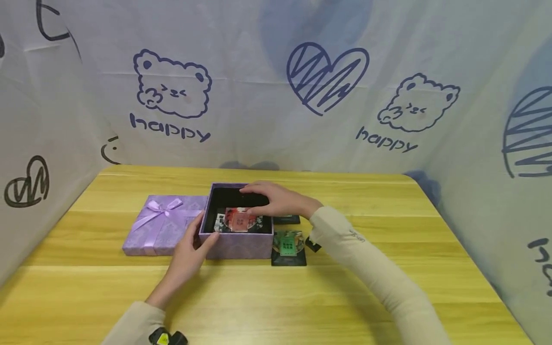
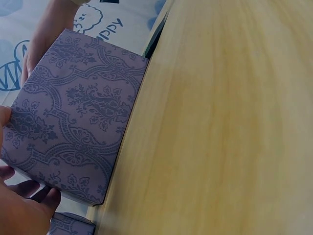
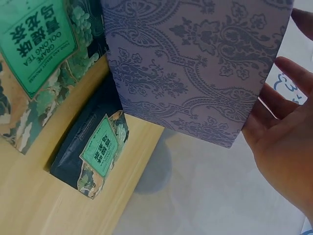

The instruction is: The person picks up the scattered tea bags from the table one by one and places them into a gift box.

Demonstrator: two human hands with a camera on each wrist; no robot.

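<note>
An open purple patterned gift box (image 1: pixel 239 246) stands on the table, its inside black. A tea packet with a red label (image 1: pixel 240 221) lies inside it. My left hand (image 1: pixel 189 249) holds the box by its near left corner, thumb at the front rim and fingers along the left side. Over the box's right side reaches my right hand (image 1: pixel 280 199), its fingers spread above the opening and its thumb close to the red label. Beside the box lies a green-labelled grape oolong tea packet (image 1: pixel 289 248); a second such packet (image 3: pixel 93 147) lies farther back.
The purple lid (image 1: pixel 161 230) with a ribbon bow lies left of the box. The wooden table (image 1: pixel 241 306) extends around them, bounded by a white cloth backdrop (image 1: pixel 246 96) with drawings on it.
</note>
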